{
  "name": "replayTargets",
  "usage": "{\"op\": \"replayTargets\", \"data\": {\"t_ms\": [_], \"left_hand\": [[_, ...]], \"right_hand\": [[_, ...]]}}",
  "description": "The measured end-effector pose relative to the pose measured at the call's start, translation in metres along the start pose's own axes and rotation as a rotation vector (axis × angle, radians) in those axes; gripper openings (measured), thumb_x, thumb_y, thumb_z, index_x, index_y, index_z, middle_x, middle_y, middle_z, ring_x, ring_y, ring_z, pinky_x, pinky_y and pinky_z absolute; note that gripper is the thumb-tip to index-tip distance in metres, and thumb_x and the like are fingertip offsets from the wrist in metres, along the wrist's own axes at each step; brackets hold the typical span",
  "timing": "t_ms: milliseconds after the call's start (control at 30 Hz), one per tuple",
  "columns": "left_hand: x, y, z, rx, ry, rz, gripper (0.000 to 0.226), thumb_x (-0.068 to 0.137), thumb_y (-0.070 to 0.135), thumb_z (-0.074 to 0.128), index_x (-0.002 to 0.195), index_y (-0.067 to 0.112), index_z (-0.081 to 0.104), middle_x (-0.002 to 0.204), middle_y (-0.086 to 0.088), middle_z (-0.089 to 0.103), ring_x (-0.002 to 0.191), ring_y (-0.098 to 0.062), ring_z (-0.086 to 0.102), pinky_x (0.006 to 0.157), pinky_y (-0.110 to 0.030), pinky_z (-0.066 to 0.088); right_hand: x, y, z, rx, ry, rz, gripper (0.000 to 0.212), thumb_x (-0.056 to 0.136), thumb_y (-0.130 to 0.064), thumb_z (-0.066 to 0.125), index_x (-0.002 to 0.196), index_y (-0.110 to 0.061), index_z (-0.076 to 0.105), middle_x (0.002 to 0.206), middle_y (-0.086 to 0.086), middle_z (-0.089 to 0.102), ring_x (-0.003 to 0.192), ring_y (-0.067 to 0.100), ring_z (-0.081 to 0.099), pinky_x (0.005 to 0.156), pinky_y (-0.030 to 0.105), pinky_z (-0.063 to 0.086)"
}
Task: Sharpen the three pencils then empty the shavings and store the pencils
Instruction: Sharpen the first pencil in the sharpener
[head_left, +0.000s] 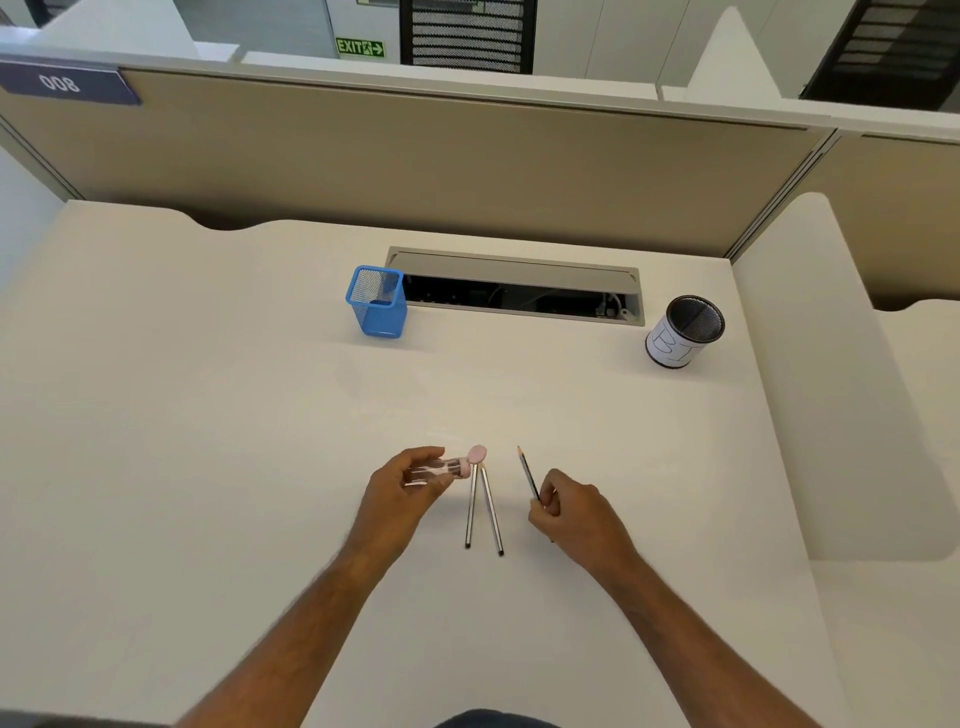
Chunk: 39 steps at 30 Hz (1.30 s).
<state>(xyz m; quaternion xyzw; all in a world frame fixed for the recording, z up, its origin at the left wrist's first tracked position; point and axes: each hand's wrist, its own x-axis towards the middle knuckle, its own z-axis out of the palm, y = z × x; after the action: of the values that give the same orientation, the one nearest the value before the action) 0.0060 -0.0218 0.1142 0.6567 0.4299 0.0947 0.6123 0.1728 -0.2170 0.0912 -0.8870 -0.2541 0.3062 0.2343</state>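
Nearest the front edge of the desk (208, 415), two pencils (483, 512) lie side by side, tips pointing away, almost touching at the far end. Left hand (400, 493) has its fingers wrapped round a clear sharpener (441, 467) with a pink cap (477, 453), just left of them. Right hand (571, 512) pinches a third pencil (527, 473), tip up. Further back, a blue mesh cup (377, 301) stands beside the cable slot (514, 288), and a black can (684, 332) sits near the back right corner.
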Motion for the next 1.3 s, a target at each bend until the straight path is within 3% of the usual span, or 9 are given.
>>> {"op": "replayTargets", "data": {"t_ms": [133, 300, 467, 600, 767, 933, 1100, 1200, 1300], "left_hand": [[-0.002, 0.010, 0.001, -0.101, 0.006, 0.000, 0.030, 0.092, 0.014, 0.085, 0.116, 0.024, 0.071, 0.112, 0.003, 0.081, 0.101, -0.007, 0.077, 0.090, -0.022, 0.058], [-0.005, 0.025, -0.001, -0.227, 0.005, 0.017, 0.031, 0.092, 0.009, 0.084, 0.117, 0.019, 0.069, 0.110, -0.003, 0.082, 0.099, -0.016, 0.078, 0.095, -0.031, 0.060], [-0.009, 0.033, -0.003, -0.283, -0.047, 0.024, 0.035, 0.093, 0.011, 0.083, 0.123, 0.016, 0.066, 0.108, -0.003, 0.083, 0.095, -0.016, 0.077, 0.093, -0.029, 0.059], [-0.012, 0.038, -0.004, -0.335, -0.089, 0.015, 0.039, 0.092, 0.009, 0.082, 0.127, 0.014, 0.063, 0.106, -0.005, 0.084, 0.092, -0.017, 0.076, 0.092, -0.028, 0.059], [-0.015, 0.043, -0.009, -0.450, -0.129, 0.029, 0.046, 0.080, 0.013, 0.087, 0.121, 0.007, 0.067, 0.110, -0.012, 0.083, 0.098, -0.021, 0.077, 0.098, -0.038, 0.059], [-0.017, 0.051, -0.012, -0.442, -0.154, 0.074, 0.042, 0.077, 0.010, 0.087, 0.115, 0.007, 0.069, 0.116, -0.016, 0.082, 0.110, -0.025, 0.078, 0.095, -0.027, 0.060], [-0.017, 0.055, -0.016, -0.346, -0.175, 0.099, 0.036, 0.083, 0.005, 0.085, 0.115, 0.006, 0.069, 0.112, -0.013, 0.084, 0.111, -0.025, 0.079, 0.094, -0.025, 0.061], [-0.016, 0.055, -0.016, -0.305, -0.181, 0.097, 0.030, 0.088, -0.003, 0.082, 0.114, 0.007, 0.070, 0.111, -0.010, 0.084, 0.109, -0.023, 0.080, 0.093, -0.025, 0.062], [-0.016, 0.057, -0.018, -0.290, -0.174, 0.098, 0.031, 0.088, -0.003, 0.082, 0.114, 0.007, 0.071, 0.111, -0.010, 0.084, 0.108, -0.023, 0.080, 0.094, -0.026, 0.062]], "right_hand": [[-0.009, -0.007, -0.022, 0.242, 0.028, -0.063, 0.010, 0.093, -0.028, 0.067, 0.084, -0.027, 0.063, 0.071, -0.004, 0.063, 0.058, 0.007, 0.044, 0.059, 0.029, 0.041], [-0.024, -0.021, -0.044, 0.414, 0.027, -0.152, 0.013, 0.098, -0.019, 0.070, 0.091, -0.030, 0.072, 0.089, -0.008, 0.075, 0.079, 0.002, 0.065, 0.070, 0.015, 0.046], [-0.037, -0.033, -0.053, 0.456, 0.045, -0.212, 0.010, 0.099, -0.018, 0.072, 0.096, -0.028, 0.074, 0.092, -0.013, 0.074, 0.085, 0.004, 0.066, 0.074, 0.013, 0.048], [-0.043, -0.039, -0.054, 0.477, 0.112, -0.268, 0.014, 0.097, -0.013, 0.074, 0.099, -0.027, 0.075, 0.100, -0.012, 0.073, 0.095, 0.012, 0.068, 0.072, 0.014, 0.047], [-0.047, -0.045, -0.055, 0.503, 0.207, -0.333, 0.016, 0.095, -0.010, 0.076, 0.098, -0.026, 0.075, 0.098, -0.010, 0.071, 0.099, 0.014, 0.070, 0.067, 0.029, 0.048], [-0.049, -0.048, -0.054, 0.488, 0.257, -0.340, 0.017, 0.095, -0.009, 0.076, 0.098, -0.026, 0.077, 0.095, -0.012, 0.073, 0.092, 0.015, 0.069, 0.065, 0.031, 0.049], [-0.048, -0.045, -0.057, 0.593, 0.093, -0.221, 0.018, 0.103, -0.017, 0.067, 0.091, -0.022, 0.079, 0.063, -0.004, 0.061, 0.054, 0.014, 0.051, 0.056, 0.027, 0.045], [-0.045, -0.045, -0.057, 0.659, 0.016, -0.155, 0.027, 0.107, -0.022, 0.059, 0.090, -0.014, 0.079, 0.060, 0.005, 0.047, 0.054, 0.021, 0.040, 0.051, 0.029, 0.035], [-0.047, -0.046, -0.056, 0.703, -0.031, -0.181, 0.021, 0.109, -0.021, 0.057, 0.100, -0.014, 0.075, 0.067, 0.004, 0.044, 0.062, 0.022, 0.037, 0.054, 0.029, 0.032]]}}
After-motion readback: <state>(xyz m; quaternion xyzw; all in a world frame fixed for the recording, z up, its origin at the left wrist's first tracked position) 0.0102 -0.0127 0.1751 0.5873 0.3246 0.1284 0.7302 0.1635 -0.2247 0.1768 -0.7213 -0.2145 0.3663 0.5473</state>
